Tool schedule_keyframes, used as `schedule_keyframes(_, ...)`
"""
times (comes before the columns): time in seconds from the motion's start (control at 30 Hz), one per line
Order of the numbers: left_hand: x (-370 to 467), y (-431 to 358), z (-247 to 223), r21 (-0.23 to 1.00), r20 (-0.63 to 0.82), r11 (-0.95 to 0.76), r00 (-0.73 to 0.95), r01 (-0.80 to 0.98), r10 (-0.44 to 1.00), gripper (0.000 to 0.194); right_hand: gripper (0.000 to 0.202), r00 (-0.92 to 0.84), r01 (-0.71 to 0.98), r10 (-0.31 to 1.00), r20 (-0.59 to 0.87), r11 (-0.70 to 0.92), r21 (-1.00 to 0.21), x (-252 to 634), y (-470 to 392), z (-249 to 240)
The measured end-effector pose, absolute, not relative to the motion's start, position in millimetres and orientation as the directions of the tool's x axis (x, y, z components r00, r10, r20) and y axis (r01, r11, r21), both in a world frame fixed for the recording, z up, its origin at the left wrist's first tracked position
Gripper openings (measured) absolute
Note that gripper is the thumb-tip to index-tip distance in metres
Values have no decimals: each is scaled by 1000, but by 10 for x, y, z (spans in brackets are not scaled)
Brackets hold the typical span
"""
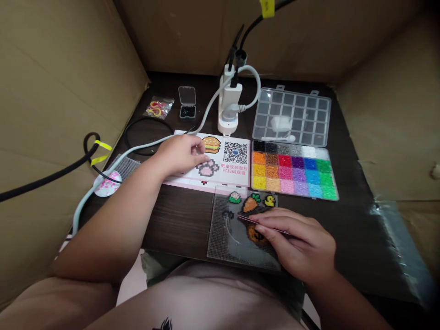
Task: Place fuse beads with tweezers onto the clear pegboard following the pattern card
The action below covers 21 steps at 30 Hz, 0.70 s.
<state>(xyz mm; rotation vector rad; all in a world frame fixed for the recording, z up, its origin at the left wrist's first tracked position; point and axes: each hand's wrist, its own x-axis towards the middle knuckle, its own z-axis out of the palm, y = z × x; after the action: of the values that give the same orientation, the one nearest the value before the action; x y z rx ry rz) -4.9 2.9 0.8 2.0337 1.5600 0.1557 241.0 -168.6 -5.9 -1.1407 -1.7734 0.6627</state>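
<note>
My right hand (299, 240) holds pinkish tweezers (249, 219) over a transparent pegboard (220, 247) near the table's front edge. The tweezers' tips are beside a small cluster of black beads (228, 214). Bead figures lie on the board: an orange carrot (250, 203), a yellow duck (270, 200), a white and green piece (235, 197) and a round orange-brown piece (256, 233), partly under my right hand. My left hand (182, 153) rests on the printed pattern sheet (223, 170), fingers curled a little and apart, with nothing visible in them.
A sorted bead box (295, 172) with its clear lid (292, 114) open stands at the right. A white power strip (228, 110) with cables is at the back. Further left are a small black-bead box (187, 111), a plastic bag (159, 107) and a pink-white disc (107, 184). Cardboard walls surround the table.
</note>
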Motion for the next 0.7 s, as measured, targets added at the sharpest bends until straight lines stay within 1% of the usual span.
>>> schedule_keyframes(0.3, -60, 38, -7, 488, -228, -180, 324, 854, 918, 26, 20, -150, 431, 902, 404, 428, -795, 2420, -1677, -63)
schedule_keyframes(0.53, -78, 47, -26, 497, -236, -181, 333, 849, 913, 24, 17, -79, 539, 879, 470, 434, -722, 2528, -1583, 14)
schedule_keyframes(0.6, -83, 46, -23, 509, -238, -174, 331, 843, 913, 24, 16, -17, 589, 875, 484, 400, -702, 2596, -1569, 77)
schedule_keyframes(0.7, -93, 43, -24, 549, -242, -153, 332, 822, 912, 24, 9, 227, 670, 846, 483, 224, -707, 2722, -1500, 229)
